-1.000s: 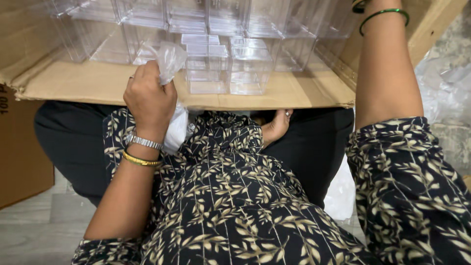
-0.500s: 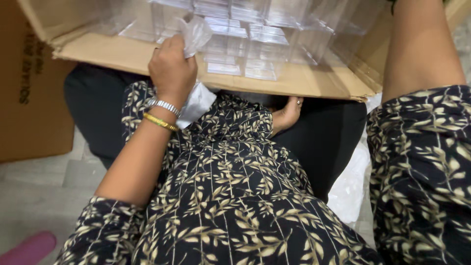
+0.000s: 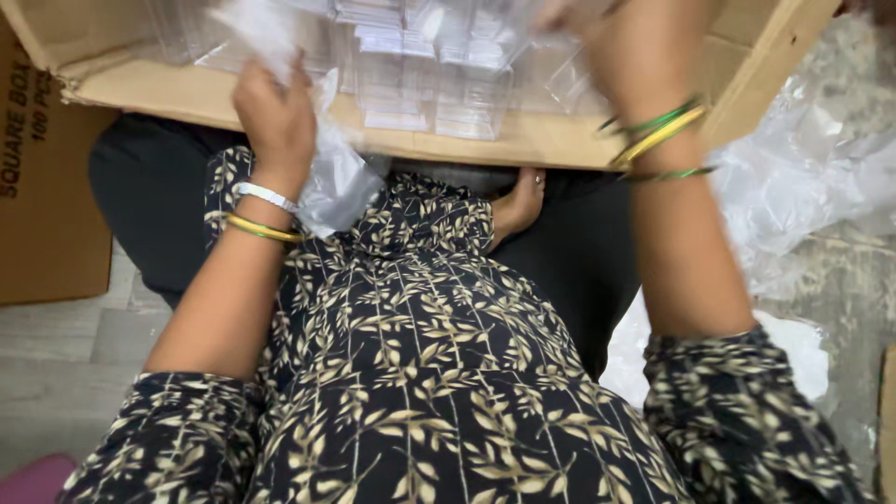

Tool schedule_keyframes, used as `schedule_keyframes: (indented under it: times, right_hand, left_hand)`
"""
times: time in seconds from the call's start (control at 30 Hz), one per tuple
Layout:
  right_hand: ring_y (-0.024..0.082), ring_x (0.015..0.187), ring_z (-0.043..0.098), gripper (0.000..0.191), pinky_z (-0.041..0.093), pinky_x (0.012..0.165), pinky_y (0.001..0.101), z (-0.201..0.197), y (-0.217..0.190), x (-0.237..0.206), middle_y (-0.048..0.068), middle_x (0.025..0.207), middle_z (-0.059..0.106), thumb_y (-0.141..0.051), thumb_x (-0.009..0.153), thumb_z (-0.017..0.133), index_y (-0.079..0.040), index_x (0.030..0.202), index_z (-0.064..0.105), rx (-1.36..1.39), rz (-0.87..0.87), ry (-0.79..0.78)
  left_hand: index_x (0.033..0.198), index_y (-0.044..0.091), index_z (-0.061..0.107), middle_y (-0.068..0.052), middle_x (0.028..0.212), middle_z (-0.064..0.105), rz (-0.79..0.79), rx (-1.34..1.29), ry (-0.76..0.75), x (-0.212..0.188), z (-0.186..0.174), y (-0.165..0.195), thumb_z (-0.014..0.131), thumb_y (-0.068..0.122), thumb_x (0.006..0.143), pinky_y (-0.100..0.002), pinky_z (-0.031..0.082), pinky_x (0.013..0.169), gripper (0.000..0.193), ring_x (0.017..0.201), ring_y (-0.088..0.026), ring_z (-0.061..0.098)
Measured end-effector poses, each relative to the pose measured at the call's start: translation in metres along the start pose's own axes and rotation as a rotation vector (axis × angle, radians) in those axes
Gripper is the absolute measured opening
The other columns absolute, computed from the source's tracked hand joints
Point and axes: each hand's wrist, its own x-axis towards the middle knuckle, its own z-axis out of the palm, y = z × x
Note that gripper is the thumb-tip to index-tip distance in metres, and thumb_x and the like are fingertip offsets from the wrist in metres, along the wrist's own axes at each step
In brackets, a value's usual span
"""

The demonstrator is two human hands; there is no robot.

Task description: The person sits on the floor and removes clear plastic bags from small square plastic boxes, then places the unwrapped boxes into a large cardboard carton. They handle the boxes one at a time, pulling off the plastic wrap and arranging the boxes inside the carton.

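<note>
An open cardboard box (image 3: pixel 187 93) rests on my lap, filled with several small clear plastic containers (image 3: pixel 439 65). My left hand (image 3: pixel 275 117) is at the box's near edge and grips a thin clear plastic bag (image 3: pixel 341 187), which hangs down over my patterned dress. The bag's upper end is blurred above the hand. My right hand (image 3: pixel 574 17) reaches into the box at the top of the view. It is blurred and partly cut off, so I cannot see whether it holds anything. Bangles are on both wrists.
A second brown cardboard box (image 3: pixel 47 187) stands on the floor at the left. Crumpled clear plastic sheeting (image 3: pixel 803 159) lies at the right. A bare foot (image 3: pixel 518 201) shows under the box edge, and a pink object (image 3: pixel 33 481) sits at the bottom left corner.
My left hand has stayed at the box edge with the plastic bag, which now hangs lower. My right forearm has swung in over the box, its wrist and bangles now in view.
</note>
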Motion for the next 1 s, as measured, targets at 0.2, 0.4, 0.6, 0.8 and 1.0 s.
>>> schedule_keyframes:
  times: [0.2,0.4,0.6,0.8,1.0]
  right_hand:
    - [0.040,0.098,0.060,0.042,0.052,0.074,0.0487,0.101,-0.048,-0.043,0.012,0.105,0.072,-0.033,0.071,0.090,-0.022,0.111,0.082,-0.039,-0.337,-0.027]
    - [0.031,0.121,0.059,0.041,0.053,0.101,0.0443,0.074,-0.070,-0.064,0.010,0.129,0.068,-0.026,0.090,0.090,-0.008,0.122,0.072,0.208,-0.418,0.183]
    - [0.011,0.086,0.064,0.015,0.052,0.077,0.0249,0.077,-0.081,-0.109,0.005,0.102,0.064,-0.013,0.094,0.083,-0.003,0.099,0.074,0.879,-0.033,-0.291]
    - [0.003,0.084,0.061,0.013,0.051,0.076,0.0188,0.083,-0.069,-0.122,-0.003,0.096,0.070,-0.008,0.102,0.067,0.001,0.110,0.069,1.252,0.194,-0.136]
    - [0.004,0.084,0.057,0.013,0.047,0.077,0.0197,0.085,-0.049,-0.140,-0.001,0.097,0.067,-0.010,0.107,0.068,0.001,0.114,0.066,1.452,0.247,-0.102]
  left_hand:
    - [0.109,0.003,0.060,-0.005,0.094,0.069,-0.318,-0.586,-0.133,-0.023,-0.018,0.048,0.065,0.027,0.106,-0.026,0.056,0.065,0.024,0.076,-0.010,0.065]
    - [0.122,-0.001,0.058,-0.008,0.103,0.065,-0.458,-0.880,-0.324,-0.048,-0.026,0.091,0.054,0.041,0.110,-0.030,0.058,0.081,0.044,0.088,-0.014,0.065]
    - [0.140,-0.002,0.052,-0.012,0.118,0.064,-0.500,-1.133,-0.471,-0.055,-0.017,0.117,0.040,0.055,0.110,-0.032,0.053,0.103,0.065,0.111,-0.017,0.063]
    - [0.144,0.001,0.044,-0.007,0.131,0.059,-0.387,-1.175,-0.533,-0.068,-0.009,0.124,0.071,0.027,0.093,-0.031,0.050,0.109,0.063,0.123,-0.015,0.059]
    - [0.124,-0.003,0.060,-0.006,0.106,0.067,-0.483,-0.840,-0.344,-0.067,-0.010,0.128,0.079,-0.001,0.088,-0.029,0.057,0.084,0.040,0.093,-0.014,0.067]
